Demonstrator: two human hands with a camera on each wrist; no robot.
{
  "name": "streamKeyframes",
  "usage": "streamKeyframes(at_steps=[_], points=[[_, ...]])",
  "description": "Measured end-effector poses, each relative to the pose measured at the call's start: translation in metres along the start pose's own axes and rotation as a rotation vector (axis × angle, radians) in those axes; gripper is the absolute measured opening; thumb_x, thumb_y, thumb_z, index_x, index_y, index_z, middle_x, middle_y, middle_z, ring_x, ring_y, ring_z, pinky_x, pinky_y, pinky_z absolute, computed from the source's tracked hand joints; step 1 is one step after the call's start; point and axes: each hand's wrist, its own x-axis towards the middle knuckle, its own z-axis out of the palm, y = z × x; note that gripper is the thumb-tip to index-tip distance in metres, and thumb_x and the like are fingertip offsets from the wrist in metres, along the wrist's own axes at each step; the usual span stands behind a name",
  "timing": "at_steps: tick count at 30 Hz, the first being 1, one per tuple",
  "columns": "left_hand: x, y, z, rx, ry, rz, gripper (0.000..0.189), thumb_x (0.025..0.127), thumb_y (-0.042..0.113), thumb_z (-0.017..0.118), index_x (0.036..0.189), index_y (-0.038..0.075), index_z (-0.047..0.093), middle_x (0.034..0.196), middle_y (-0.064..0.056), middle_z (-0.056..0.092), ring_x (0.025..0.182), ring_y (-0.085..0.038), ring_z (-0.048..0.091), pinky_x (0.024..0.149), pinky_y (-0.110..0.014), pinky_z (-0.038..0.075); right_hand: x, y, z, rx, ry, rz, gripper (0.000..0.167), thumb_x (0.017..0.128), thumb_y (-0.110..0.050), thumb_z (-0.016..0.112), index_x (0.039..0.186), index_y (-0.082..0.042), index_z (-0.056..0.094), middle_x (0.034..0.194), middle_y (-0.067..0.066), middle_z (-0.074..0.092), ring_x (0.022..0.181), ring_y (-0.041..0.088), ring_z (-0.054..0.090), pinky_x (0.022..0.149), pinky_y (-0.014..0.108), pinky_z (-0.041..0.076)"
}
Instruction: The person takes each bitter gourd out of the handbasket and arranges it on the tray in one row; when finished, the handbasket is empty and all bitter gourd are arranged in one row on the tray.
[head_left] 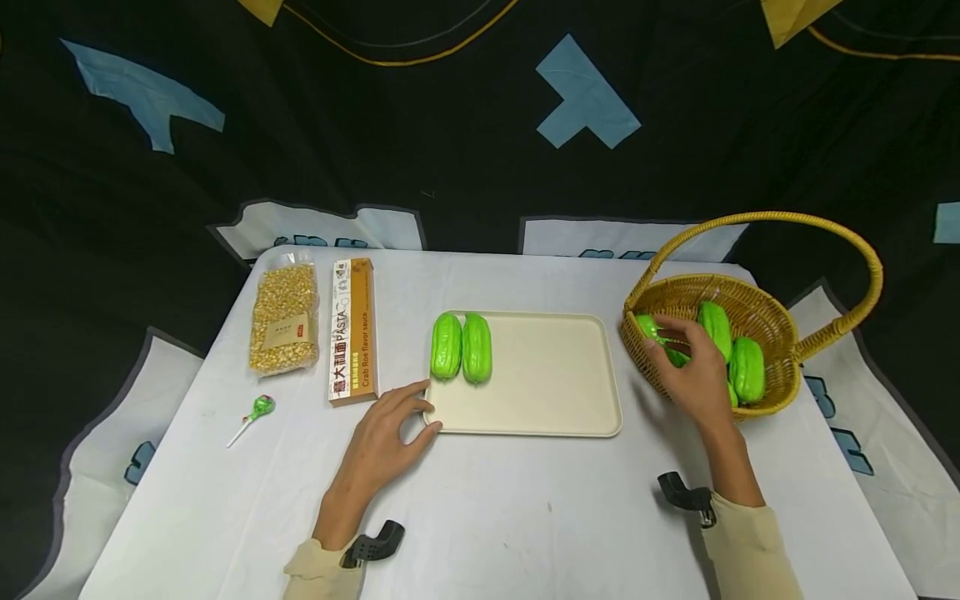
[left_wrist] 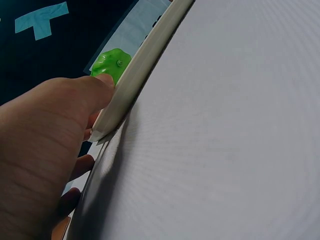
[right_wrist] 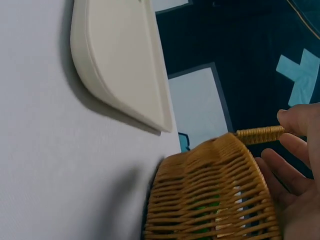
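My left hand [head_left: 386, 437] holds the near left corner of a cream tray [head_left: 547, 375], thumb at its front rim and fingers along its left side. Two glossy green ridged gourd-like vegetables [head_left: 476, 348] lie side by side at the tray's left end; the end of one green vegetable [left_wrist: 112, 62] shows past my thumb in the left wrist view. My right hand [head_left: 693, 371] reaches into a wicker basket [head_left: 783, 333], fingers spread above a green vegetable [head_left: 647, 325] at its left side. No vegetable shows between those fingers in the right wrist view. More green vegetables [head_left: 747, 371] lie in the basket.
Left of the tray lie a pasta box [head_left: 354, 333], a clear bag of yellow kernels [head_left: 285, 321] and a green-wrapped lollipop [head_left: 261, 407]. The basket's tall arched handle [head_left: 780, 218] rises over the right side. White cloth [head_left: 525, 517] covers the table.
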Motion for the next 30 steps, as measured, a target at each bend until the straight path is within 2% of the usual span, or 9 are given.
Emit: streamKeyframes(at_steps=[2,5,7,13,19,26,30], points=[[0.000,-0.001,0.000,0.001,-0.004,-0.002,0.028,0.089,0.025,0.090,0.109,0.012,0.076,0.147,-0.008,0.067,0.134,-0.031,0.063,0.114,-0.049,0.050,0.002,0.003,-0.001,-0.009,-0.018,0.034,0.042,0.104,-0.011,0.072,0.143,0.002,0.061,0.140,0.020,0.066,0.122,0.043,0.067,0.103,0.036,0.057],[0.000,-0.001,0.000,0.003,-0.006,-0.002,0.027,0.089,0.025,0.090,0.109,0.013,0.076,0.147,-0.008,0.067,0.133,-0.031,0.063,0.114,-0.049,0.050,0.005,0.005,-0.002,-0.025,-0.041,0.068,0.042,0.106,-0.015,0.069,0.144,0.001,0.061,0.141,0.020,0.065,0.124,0.043,0.066,0.103,0.056,0.056],[0.000,-0.001,0.000,0.002,-0.002,0.002,0.027,0.089,0.024,0.090,0.109,0.012,0.076,0.147,-0.008,0.067,0.133,-0.032,0.064,0.113,-0.050,0.051,0.007,0.006,-0.004,-0.032,-0.053,0.078,0.043,0.106,-0.018,0.068,0.144,0.001,0.060,0.142,0.021,0.064,0.126,0.043,0.065,0.103,0.062,0.055],[0.001,-0.002,0.001,-0.003,0.004,0.004,0.027,0.089,0.023,0.090,0.109,0.012,0.076,0.146,-0.008,0.067,0.132,-0.032,0.064,0.112,-0.051,0.051,0.016,0.010,-0.007,-0.065,-0.079,0.101,0.044,0.108,-0.018,0.066,0.146,0.002,0.059,0.143,0.025,0.062,0.131,0.046,0.060,0.107,0.065,0.052],[0.000,-0.002,0.001,0.000,0.005,0.002,0.026,0.089,0.023,0.090,0.108,0.012,0.076,0.146,-0.007,0.067,0.132,-0.032,0.064,0.111,-0.050,0.051,0.022,0.015,-0.011,-0.085,-0.144,0.127,0.048,0.108,-0.019,0.066,0.149,0.004,0.056,0.147,0.028,0.058,0.135,0.048,0.057,0.109,0.066,0.051],[0.001,0.000,0.000,-0.009,-0.009,-0.015,0.027,0.090,0.026,0.090,0.109,0.012,0.076,0.148,-0.006,0.067,0.134,-0.032,0.063,0.114,-0.052,0.051,0.028,0.017,-0.014,-0.147,-0.229,0.169,0.054,0.109,-0.024,0.064,0.153,0.003,0.052,0.154,0.031,0.052,0.139,0.053,0.052,0.112,0.073,0.043],[0.001,0.000,0.000,-0.010,-0.011,-0.017,0.027,0.091,0.026,0.089,0.109,0.012,0.076,0.148,-0.006,0.066,0.134,-0.032,0.063,0.114,-0.051,0.050,0.032,0.018,-0.015,-0.171,-0.264,0.166,0.054,0.108,-0.023,0.064,0.154,0.003,0.051,0.155,0.032,0.050,0.138,0.054,0.052,0.112,0.074,0.043]])
